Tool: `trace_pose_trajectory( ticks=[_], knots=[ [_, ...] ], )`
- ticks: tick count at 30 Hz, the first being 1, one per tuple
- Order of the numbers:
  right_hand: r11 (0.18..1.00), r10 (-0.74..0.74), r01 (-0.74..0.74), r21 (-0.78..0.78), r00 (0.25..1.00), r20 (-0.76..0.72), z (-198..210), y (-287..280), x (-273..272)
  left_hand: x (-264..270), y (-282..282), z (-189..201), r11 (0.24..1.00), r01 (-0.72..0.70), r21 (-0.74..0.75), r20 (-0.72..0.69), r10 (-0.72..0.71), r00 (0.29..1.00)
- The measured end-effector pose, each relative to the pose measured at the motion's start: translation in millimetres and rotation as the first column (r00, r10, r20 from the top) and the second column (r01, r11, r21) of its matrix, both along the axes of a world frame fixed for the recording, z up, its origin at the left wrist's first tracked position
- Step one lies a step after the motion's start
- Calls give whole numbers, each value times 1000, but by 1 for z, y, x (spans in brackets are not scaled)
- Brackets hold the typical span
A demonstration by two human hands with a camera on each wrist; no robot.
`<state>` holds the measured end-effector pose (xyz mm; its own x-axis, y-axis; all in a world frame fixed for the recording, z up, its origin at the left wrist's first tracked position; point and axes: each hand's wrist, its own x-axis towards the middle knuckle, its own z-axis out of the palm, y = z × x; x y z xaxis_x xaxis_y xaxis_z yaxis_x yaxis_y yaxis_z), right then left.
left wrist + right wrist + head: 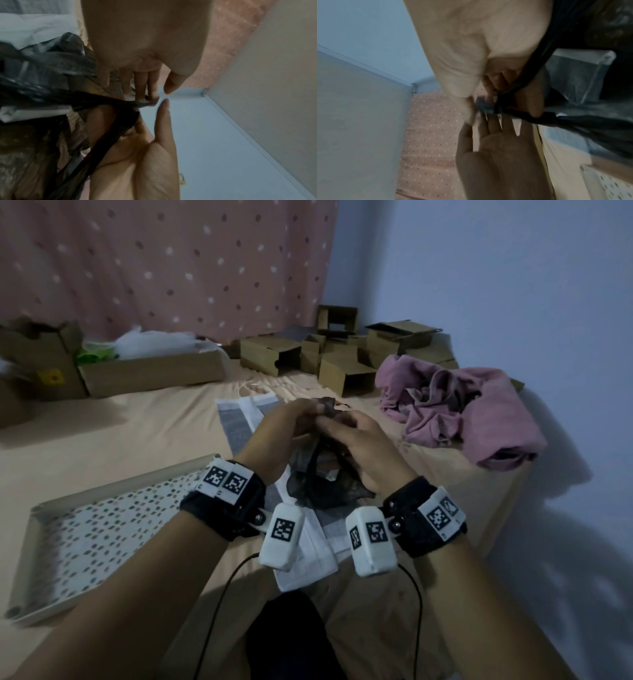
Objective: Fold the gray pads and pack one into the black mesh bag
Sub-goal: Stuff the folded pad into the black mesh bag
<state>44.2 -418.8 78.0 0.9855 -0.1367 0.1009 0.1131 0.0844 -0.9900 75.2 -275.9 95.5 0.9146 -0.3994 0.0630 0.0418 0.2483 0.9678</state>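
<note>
The black mesh bag [318, 491] hangs above the bed between both hands, its mouth gathered at the top. A folded gray and white pad [330, 474] shows through the mesh. My left hand [308, 409] hooks its fingertips [149, 94] on the bag's top edge [147, 102]. My right hand [329, 422] pinches the gathered mouth [485, 106], and a dark band of the bag [113, 135] crosses its palm. One flat gray pad [239, 419] lies on the bed behind the hands. Another pad [308, 563] lies under the bag, partly hidden by the wrist cameras.
A dotted tray [85, 535] lies at the left. A crumpled purple cloth [462, 412] sits at the right near the bed's edge. Small cardboard boxes [325, 354] and a long open box [150, 371] line the back, under a pink curtain.
</note>
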Motion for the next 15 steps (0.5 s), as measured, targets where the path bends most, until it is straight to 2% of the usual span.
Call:
trace_pose_trajectory(
  ticks=[2, 4, 6, 7, 9, 11, 12, 13, 14, 15],
  knots=[
    [1000, 29, -29, -1, 999, 16, 2, 2, 1, -4, -4, 6, 999, 4, 41, 4, -4, 1000],
    [999, -35, 35, 8, 999, 9, 7, -2, 5, -4, -6, 7, 996, -26, 84, 35, 23, 999],
    [996, -66, 66, 55, 998, -10, 15, -9, 8, 0, -1, 4, 981, -113, 158, 255, 70, 964],
    [994, -61, 62, 85, 998, -14, 20, -13, 8, 4, 3, 1, 964, -157, 214, 397, 61, 916],
    [992, -31, 34, 121, 999, -27, 28, -17, 5, 13, 9, -9, 897, -214, 387, 602, -69, 796],
    [988, 14, -9, 152, 999, -34, 35, -18, 1, 23, 6, -22, 780, -288, 555, 713, -269, 648],
    [988, 42, -35, 153, 998, -40, 38, -18, -1, 28, 2, -28, 750, -317, 580, 742, -326, 587],
    [990, 59, -51, 134, 997, -52, 40, -17, -3, 31, -3, -31, 745, -319, 586, 755, -358, 550],
    [993, 71, -64, 102, 995, -64, 42, -17, -4, 35, -9, -33, 763, -284, 581, 749, -364, 554],
    [995, 72, -67, 78, 995, -72, 43, -16, -4, 36, -13, -32, 786, -225, 575, 719, -355, 597]
  ],
)
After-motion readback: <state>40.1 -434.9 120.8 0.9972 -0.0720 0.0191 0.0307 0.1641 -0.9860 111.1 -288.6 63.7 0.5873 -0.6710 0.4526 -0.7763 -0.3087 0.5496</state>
